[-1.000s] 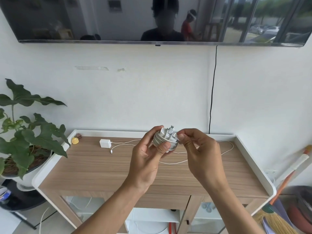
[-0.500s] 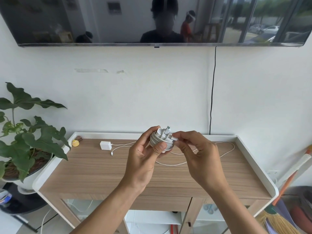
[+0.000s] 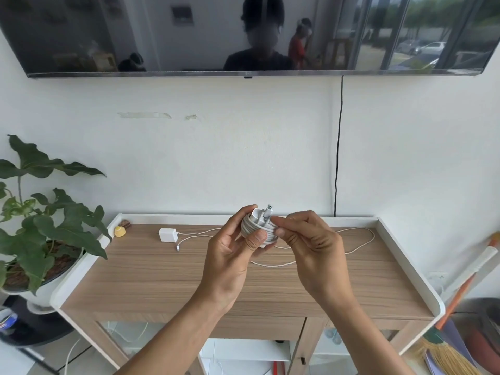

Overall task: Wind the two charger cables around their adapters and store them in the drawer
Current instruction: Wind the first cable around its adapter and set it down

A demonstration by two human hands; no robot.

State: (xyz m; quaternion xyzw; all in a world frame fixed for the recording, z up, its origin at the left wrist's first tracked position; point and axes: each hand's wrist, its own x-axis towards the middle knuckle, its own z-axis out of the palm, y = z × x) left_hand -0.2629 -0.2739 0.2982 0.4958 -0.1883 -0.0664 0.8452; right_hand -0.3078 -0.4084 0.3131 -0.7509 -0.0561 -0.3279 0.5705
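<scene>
Left hand grip clamped on first adapter, cable wound round it, held above the worktop middle. Right hand pinches the cable's plug end at the coil top. Second adapter lies near the back-left corner, its cable loose toward the right edge. Risk, I judge: untucked end lets the coil spring loose.

White wound adapter held aloft; second adapter on tabletop, cable apparently loose.
</scene>
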